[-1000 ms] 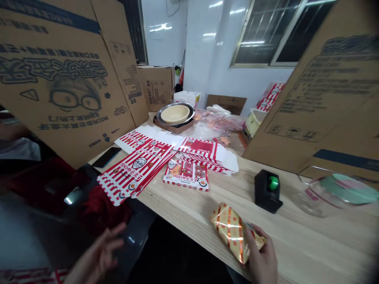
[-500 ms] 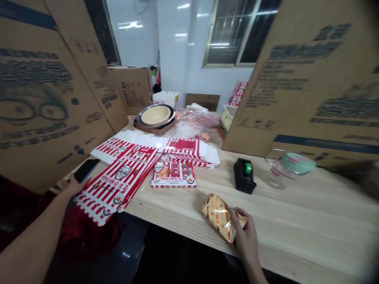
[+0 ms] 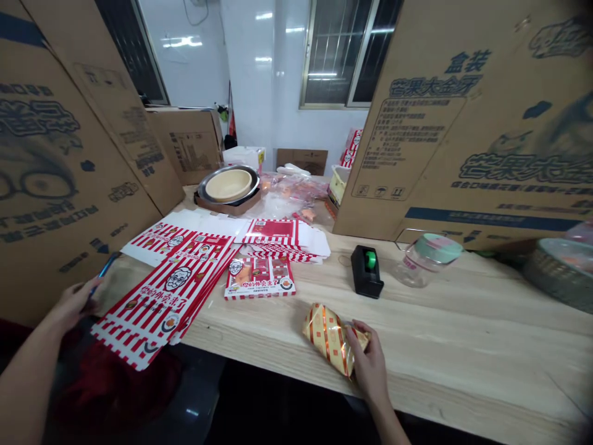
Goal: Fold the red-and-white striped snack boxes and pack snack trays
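My left hand (image 3: 74, 304) grips a phone (image 3: 107, 264), tilted up on edge at the table's left side. Beside it lies a fanned stack of flat red-and-white striped cartons (image 3: 160, 290). My right hand (image 3: 368, 355) is closed on the right end of a gold foil package (image 3: 328, 337) with orange stripes, which rests near the table's front edge. Just behind the package is a made-up striped box (image 3: 259, 278) with a window in its top. A black tape dispenser (image 3: 365, 272) with green tape stands farther back, to the right of that box.
Large cardboard boxes wall in the left (image 3: 69, 154) and right (image 3: 463, 136) sides. A clear jar with a green lid (image 3: 428, 259) stands at right, near a round container (image 3: 563, 272). A cream bowl (image 3: 228, 185) and plastic bags (image 3: 296, 188) are at the back.
The phone, flat on the table before, has been lifted and tilted up by my left hand. My right hand keeps its hold on the gold package. The view has shifted right.
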Available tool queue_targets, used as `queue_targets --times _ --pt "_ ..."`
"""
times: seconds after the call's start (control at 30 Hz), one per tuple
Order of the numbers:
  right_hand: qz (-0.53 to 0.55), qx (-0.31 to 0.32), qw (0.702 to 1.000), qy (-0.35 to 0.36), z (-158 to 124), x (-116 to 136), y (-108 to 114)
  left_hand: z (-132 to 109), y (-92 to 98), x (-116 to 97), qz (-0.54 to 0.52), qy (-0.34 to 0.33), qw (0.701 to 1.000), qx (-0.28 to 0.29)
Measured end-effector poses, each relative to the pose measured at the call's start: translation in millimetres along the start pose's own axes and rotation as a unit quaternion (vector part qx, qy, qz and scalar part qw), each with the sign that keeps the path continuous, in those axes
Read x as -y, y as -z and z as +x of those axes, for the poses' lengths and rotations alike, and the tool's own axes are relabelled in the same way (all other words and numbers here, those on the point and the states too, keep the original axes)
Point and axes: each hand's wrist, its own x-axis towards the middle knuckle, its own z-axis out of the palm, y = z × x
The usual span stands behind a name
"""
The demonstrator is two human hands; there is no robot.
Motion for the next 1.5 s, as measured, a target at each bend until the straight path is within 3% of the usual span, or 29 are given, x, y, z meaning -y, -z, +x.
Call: queue_targets --times 0.07,0.13,0.2,0.27,0.4,0.53,0.73,1.03,1.2,1.37,1.5 --pt "0.007 0.008 1.0 -0.009 0 0 0 -21 9.1 -11 -0.043 0.039 0.998 0.014" --pt "0.008 0.011 1.0 -0.019 0 1 0 -56 16.0 -25 -0.065 0.016 0.998 -0.014" --pt "0.005 0.009 0.999 -0.034 -1 3 0 -104 17.8 -42 -0.056 -0.134 0.984 -0.101" --pt "0.005 0.002 0.999 -0.042 -2 4 0 -157 13.1 -61 -0.032 -0.264 0.955 -0.134" --pt "0.011 0.002 1.0 -0.023 -2 0 1 -247 -7.1 -93 0.0 -0.326 0.93 -0.168" --pt "0.023 0.019 0.999 -0.017 -1 -8 2 -295 -20.4 -108 -0.023 -0.358 0.917 -0.174" --pt "0.032 0.013 0.999 -0.021 0 -17 4 -321 -16.1 -124 -0.048 -0.437 0.885 -0.154" --pt "0.046 0.015 0.998 -0.034 -4 -8 3 -358 6.6 -152 -0.17 -0.464 0.862 -0.113" --pt "0.049 0.014 0.998 -0.041 -5 -2 3 -364 16.9 -164 -0.209 -0.49 0.837 -0.131" --pt "0.05 0.014 0.998 -0.037 -6 -1 2 -366 27.8 -174 -0.125 -0.512 0.838 -0.14" --pt "0.035 0.014 0.999 -0.016 -6 -5 3 -366 26.1 -174 -0.136 -0.51 0.837 -0.141"
